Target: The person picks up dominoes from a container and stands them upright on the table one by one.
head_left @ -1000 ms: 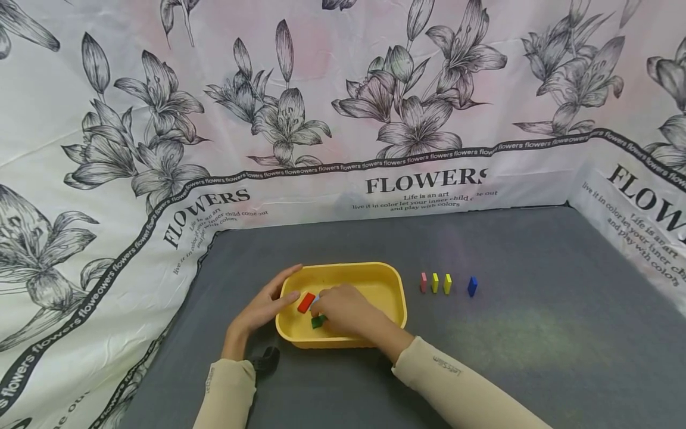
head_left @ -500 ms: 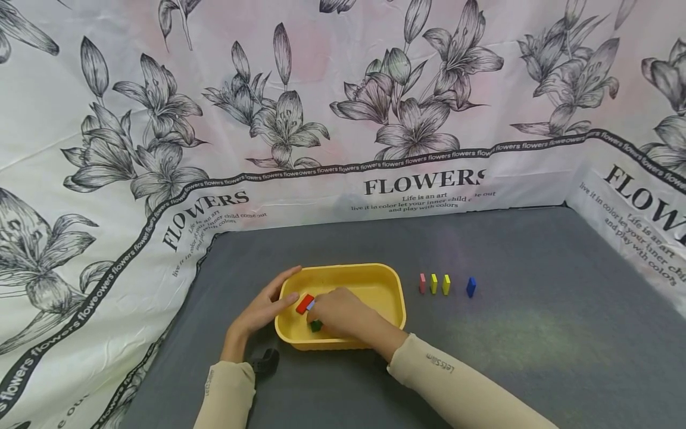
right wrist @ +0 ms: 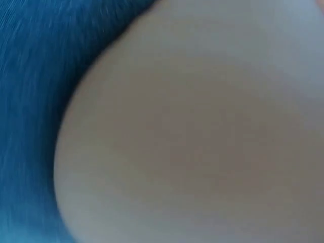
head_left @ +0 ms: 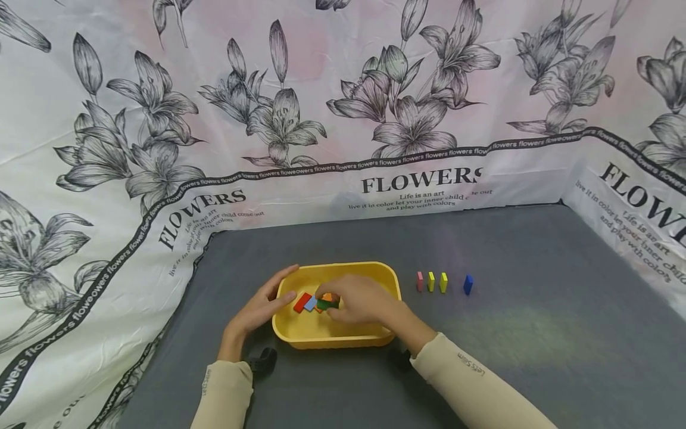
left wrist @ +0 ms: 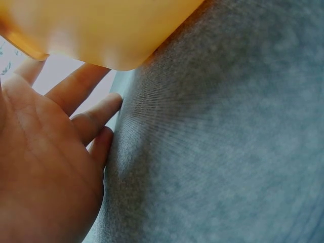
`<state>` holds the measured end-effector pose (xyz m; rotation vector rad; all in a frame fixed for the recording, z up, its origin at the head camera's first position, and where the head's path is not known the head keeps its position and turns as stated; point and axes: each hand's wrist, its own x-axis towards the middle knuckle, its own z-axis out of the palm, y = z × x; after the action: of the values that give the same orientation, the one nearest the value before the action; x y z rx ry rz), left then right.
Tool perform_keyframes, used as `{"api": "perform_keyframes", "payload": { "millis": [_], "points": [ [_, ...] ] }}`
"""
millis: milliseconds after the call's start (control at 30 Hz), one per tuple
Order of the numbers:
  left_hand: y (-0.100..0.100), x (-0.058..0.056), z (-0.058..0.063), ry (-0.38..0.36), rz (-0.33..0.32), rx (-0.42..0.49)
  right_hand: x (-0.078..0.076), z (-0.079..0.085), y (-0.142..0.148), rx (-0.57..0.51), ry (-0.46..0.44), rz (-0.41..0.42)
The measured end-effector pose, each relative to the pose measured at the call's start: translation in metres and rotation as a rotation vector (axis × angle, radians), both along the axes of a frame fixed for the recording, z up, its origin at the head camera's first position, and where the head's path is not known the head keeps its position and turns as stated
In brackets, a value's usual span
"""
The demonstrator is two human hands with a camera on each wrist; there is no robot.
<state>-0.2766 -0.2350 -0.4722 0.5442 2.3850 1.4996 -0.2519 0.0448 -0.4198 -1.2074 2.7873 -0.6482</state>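
Note:
A yellow plastic tub stands on the dark tabletop. My left hand holds its left end, thumb over the rim and fingers along the outside wall; in the left wrist view the fingers spread beside the tub. Inside the tub, my right hand pinches a green block between thumb and index finger. Left of it lie a red block and a light blue block. Orange pieces show partly behind the fingers. The right wrist view is mostly blurred skin.
To the right of the tub, a pink block, two yellow blocks and a blue block stand upright in a row. A flower-printed cloth hangs behind the table and along its sides.
My right hand has drawn up and to the right, with the green block now between its fingertips. Orange pieces and more of the light blue block have come into view. My left hand stays put.

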Motion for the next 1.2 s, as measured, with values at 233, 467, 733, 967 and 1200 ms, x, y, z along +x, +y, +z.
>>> {"api": "perform_keyframes", "payload": {
  "millis": [233, 467, 733, 967, 1200],
  "points": [
    [0.001, -0.002, 0.0, 0.003, 0.02, -0.02, -0.001, 0.015, 0.035, -0.141, 0.002, -0.068],
    [0.001, -0.002, -0.001, 0.017, 0.013, -0.024, 0.001, 0.026, 0.082, -0.221, 0.039, -0.174],
    [0.002, -0.002, -0.001, 0.014, 0.017, -0.029, 0.001, 0.021, 0.146, -0.287, 0.037, -0.299],
    [0.002, -0.003, -0.002, 0.027, 0.01, -0.019, 0.004, 0.018, 0.196, -0.323, 0.079, -0.426],
    [0.0, -0.001, -0.002, 0.005, 0.02, -0.018, 0.01, 0.015, 0.235, -0.328, -0.008, -0.543]
  ]
}}
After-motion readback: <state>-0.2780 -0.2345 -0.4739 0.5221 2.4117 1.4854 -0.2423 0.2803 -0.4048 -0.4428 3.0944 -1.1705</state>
